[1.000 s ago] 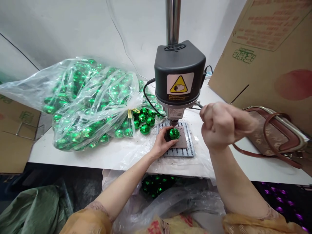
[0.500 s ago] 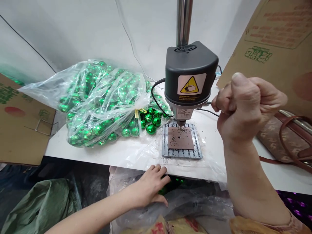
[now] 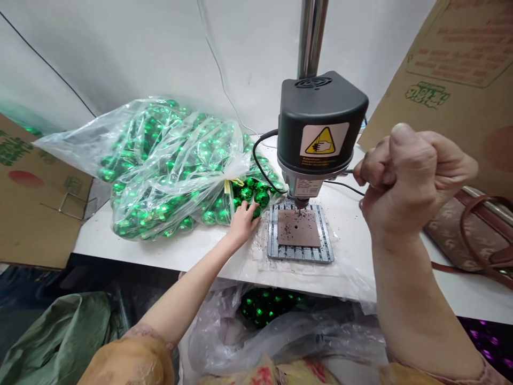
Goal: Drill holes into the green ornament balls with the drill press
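Observation:
My right hand [image 3: 409, 182] is closed in a fist around the thin metal feed handle [image 3: 348, 171] of a small black drill press [image 3: 323, 123]. Under its chuck [image 3: 301, 202], a brown square pad [image 3: 290, 235] with a dark hole lies on the slotted grey base plate [image 3: 326, 254], sprinkled with dark shavings. At the opening of a clear plastic bag, my left hand [image 3: 243, 223] has its fingers curled round a shiny green faceted ball [image 3: 256, 212], mostly hidden by them. Other loose green balls [image 3: 262, 199] lie just behind those fingers.
The clear bag [image 3: 168, 171] of green balls, tied with yellow, fills the table's left side. Below the table edge, an open plastic bag holds more green balls [image 3: 268, 307]. Cardboard boxes [image 3: 36, 214] flank the table, and a brown handbag [image 3: 460, 230] sits at right.
My left hand has moved up from the open bag below the table edge to the loose green balls, closing round one. My right hand stays on the handle. The view has shifted slightly.

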Demonstrator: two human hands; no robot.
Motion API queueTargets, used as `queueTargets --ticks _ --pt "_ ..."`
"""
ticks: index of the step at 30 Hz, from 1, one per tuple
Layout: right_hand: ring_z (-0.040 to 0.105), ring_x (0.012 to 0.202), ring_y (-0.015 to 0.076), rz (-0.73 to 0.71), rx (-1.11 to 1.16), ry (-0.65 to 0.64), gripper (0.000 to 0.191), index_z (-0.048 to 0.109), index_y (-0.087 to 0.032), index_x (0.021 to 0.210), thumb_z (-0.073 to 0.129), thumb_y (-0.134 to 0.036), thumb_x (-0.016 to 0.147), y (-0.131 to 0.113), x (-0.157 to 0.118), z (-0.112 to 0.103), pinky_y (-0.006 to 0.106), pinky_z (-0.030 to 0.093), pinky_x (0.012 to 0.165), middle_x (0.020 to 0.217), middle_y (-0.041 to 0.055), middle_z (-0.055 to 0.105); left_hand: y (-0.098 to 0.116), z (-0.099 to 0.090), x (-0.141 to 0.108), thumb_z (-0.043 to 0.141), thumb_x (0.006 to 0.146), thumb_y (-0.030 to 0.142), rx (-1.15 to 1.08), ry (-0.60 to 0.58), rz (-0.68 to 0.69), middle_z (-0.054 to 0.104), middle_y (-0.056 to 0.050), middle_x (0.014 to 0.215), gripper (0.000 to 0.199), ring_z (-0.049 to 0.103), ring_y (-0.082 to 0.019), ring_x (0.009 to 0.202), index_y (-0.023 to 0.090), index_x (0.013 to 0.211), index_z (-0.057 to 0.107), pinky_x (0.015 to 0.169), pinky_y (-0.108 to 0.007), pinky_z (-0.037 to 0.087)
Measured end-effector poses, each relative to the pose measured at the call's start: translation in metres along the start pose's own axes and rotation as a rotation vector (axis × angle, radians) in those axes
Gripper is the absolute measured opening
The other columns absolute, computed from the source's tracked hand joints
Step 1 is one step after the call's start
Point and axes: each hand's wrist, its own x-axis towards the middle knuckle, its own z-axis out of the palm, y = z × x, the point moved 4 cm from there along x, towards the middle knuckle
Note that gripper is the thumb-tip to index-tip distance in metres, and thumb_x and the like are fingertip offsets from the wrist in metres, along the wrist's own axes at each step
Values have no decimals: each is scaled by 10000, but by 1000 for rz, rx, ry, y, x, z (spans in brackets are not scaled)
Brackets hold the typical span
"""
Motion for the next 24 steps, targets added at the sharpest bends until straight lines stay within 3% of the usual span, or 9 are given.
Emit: queueTargets --ticks 5,8,10,14,19,24 --pt "307 366 52 -24 44 12 424 402 -191 448 595 -199 825 4 2 -2 287 209 423 391 -57 356 20 12 -12 722 761 364 -888 -99 -275 654 -29 937 423 628 -157 813 208 1122 568 725 -292 510" --pt "312 367 41 -29 57 1 425 401 -182 459 591 -197 838 4 2 -2 268 225 424 392 -61 347 37 27 -14 764 734 418 -1174 -154 -376 677 -25 958 474 646 -142 817 217 1098 536 726 -285 521" --pt "325 384 29 -15 46 -18 425 392 -172 475 578 -204 856 3 1 -1 249 251 439 404 -64 349 44 35 -12 781 725 464 -1204 -142 -367 683 -21 934 503 649 -139 806 218 1083 528 724 -285 517" --pt "325 397 28 -12 62 -33 422 385 -165 484 578 -198 857 2 0 -1 251 265 444 413 -63 358 48 48 -5 802 713 489 -1122 -102 -223 693 -24 935 547 658 -153 874 210 1098 532 821 -303 502" --pt "321 404 34 -9 72 -28 423 381 -167 490 578 -203 863 4 1 -2 254 267 447 426 -63 349 48 60 -2 807 733 428 -1031 -133 -61 675 -91 1177 597 639 -217 1090 200 1221 549 997 -387 472" --pt "318 378 56 -11 110 -31 439 389 -183 478 647 -257 825 7 2 -3 278 263 419 402 -62 357 49 64 -1 813 725 412 -933 -153 -24 631 -119 1306 661 610 -276 1178 201 1299 563 1048 -446 454"
